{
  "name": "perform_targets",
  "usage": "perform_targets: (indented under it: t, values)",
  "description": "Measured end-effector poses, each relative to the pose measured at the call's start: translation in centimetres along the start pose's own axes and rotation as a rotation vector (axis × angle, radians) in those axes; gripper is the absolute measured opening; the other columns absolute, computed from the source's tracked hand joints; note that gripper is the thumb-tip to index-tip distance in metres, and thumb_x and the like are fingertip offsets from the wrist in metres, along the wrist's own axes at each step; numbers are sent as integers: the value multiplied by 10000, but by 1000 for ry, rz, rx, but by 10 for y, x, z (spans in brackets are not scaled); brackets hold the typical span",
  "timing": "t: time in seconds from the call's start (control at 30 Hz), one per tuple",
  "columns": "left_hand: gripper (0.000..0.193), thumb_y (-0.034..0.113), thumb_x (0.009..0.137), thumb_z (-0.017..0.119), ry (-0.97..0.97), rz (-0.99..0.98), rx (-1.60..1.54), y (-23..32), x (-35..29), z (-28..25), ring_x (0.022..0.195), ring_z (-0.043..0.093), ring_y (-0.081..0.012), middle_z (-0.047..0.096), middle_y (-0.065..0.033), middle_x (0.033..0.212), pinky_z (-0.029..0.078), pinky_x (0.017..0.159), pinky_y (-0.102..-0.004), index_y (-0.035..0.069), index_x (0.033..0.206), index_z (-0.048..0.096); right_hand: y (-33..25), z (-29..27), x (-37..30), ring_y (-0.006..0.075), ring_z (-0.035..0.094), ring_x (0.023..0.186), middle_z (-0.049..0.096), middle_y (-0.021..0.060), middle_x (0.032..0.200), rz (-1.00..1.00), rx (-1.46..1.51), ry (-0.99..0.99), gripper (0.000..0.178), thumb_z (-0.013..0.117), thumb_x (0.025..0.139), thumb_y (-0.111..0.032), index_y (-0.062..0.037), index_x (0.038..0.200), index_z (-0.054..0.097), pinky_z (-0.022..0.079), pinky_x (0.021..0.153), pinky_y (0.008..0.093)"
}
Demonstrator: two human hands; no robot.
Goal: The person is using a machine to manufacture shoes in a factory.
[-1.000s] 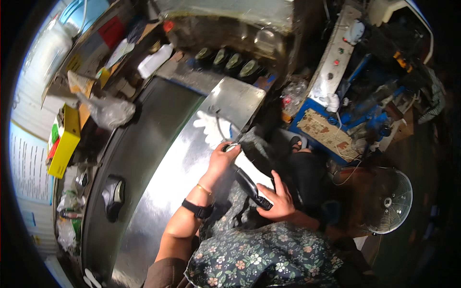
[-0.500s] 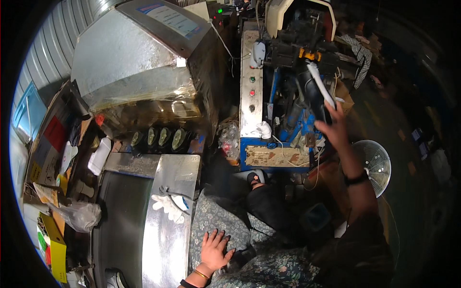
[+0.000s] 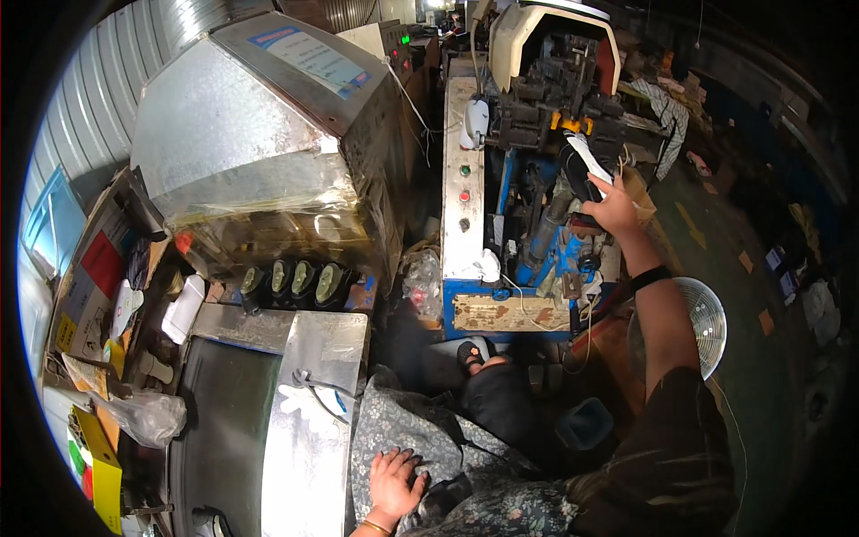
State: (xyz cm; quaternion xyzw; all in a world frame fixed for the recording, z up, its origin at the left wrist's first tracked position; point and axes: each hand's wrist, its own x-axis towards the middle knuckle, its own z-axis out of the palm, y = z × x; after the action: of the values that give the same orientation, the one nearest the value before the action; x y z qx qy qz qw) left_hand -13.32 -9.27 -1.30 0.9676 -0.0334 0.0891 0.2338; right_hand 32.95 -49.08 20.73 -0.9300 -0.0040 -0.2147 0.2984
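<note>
My right hand reaches forward to the machine with its fingers closed around the near end of a dark shoe with a white sole. The shoe's far end meets a yellow-orange part of the machine; whether it is clamped there I cannot tell. Below the shoe are blue metal parts. My left hand rests on my floral apron, fingers stretched out and holding nothing.
A metal housing stands at the left, with several dark shoes lined up below it. A dark conveyor belt runs beside a metal plate bearing a white glove. A fan stands behind my right forearm. Buttons line a panel.
My right hand has gone from spread fingers beside the shoe to a grip on its near end. My left hand stays on the apron, and the view has shifted slightly.
</note>
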Motion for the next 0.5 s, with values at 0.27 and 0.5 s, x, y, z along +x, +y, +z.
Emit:
perform_targets:
  t: [0.27,0.5]
  values:
    - [300,307,781,702,-45,3,21,-4,5,-5,1199,544,-293,675,-51,1161,324,1091,-489,110,1006,734,7,31,-20,506,504,1200,300,281,1526,-68,-334,130,659,685,789,-405,-342,1417,498,443,1014,469]
    - [317,321,788,703,-53,40,38,-5,11,-6,1230,531,-280,667,-57,1185,332,1087,-488,112,1025,729,-1,30,-10,443,553,1152,373,291,1473,-129,-299,226,642,705,757,-368,-327,1379,550,461,986,460]
